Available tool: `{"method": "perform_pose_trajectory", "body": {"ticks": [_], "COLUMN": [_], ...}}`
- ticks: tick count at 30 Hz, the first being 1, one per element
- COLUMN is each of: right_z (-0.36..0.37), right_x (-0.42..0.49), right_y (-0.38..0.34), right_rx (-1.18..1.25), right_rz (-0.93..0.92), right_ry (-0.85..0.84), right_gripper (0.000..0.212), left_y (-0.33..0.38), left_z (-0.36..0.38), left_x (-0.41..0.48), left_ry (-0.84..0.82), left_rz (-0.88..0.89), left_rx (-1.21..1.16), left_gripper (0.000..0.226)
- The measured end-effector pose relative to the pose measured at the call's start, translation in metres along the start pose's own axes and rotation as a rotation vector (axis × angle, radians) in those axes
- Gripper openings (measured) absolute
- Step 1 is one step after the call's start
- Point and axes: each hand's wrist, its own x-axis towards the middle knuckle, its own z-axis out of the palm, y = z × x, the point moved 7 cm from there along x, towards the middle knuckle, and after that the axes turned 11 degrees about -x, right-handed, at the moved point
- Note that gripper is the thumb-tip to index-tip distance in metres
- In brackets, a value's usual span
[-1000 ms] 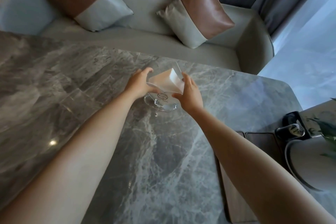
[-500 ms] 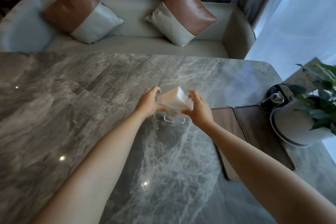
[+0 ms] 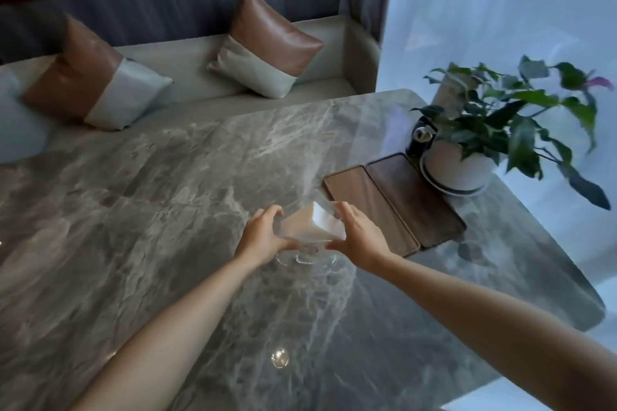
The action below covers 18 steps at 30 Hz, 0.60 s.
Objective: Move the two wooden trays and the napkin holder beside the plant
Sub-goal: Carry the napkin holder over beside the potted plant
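I have both hands on the napkin holder (image 3: 309,237): my left hand (image 3: 258,237) cups its left side and my right hand (image 3: 359,240) presses its right side, fingers curled around the clear walls, so each hand is closed on it. The holder sits just beside the near corner of the lighter wooden tray (image 3: 369,207), which lies edge to edge with the darker wooden tray (image 3: 414,197); that one touches the saucer under the plant (image 3: 500,130). So both trays look placed already, and the holder is the last piece, not yet next to the pot.

I judge the holder to be clear acrylic or glass: stiff, smooth, likely slippery and easy to chip on the marble table (image 3: 167,193). Its round base (image 3: 305,257) looks heavier than the top. The napkins (image 3: 317,227) are soft and loose, so I squeeze the rigid walls low down, not the paper, and keep it upright.
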Motion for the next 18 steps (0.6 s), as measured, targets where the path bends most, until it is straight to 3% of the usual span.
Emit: {"method": "perform_pose_trajectory", "body": {"ticks": [7,18], "right_z": [-0.049,-0.145], "right_x": [-0.054,-0.127], "right_y": [0.047,0.192], "right_rx": [0.020,0.082], "right_rz": [0.016,0.305], "right_ry": [0.111,0.381], "right_gripper": [0.073,0.073], "left_y": [0.066,0.240], "left_z": [0.033,0.160], "left_x": [-0.024,-0.004], "left_ry": [-0.050,-0.294], "left_rz": [0.135,0.440], "left_rx": [-0.039,-0.004], "left_gripper": [0.075,0.077]}}
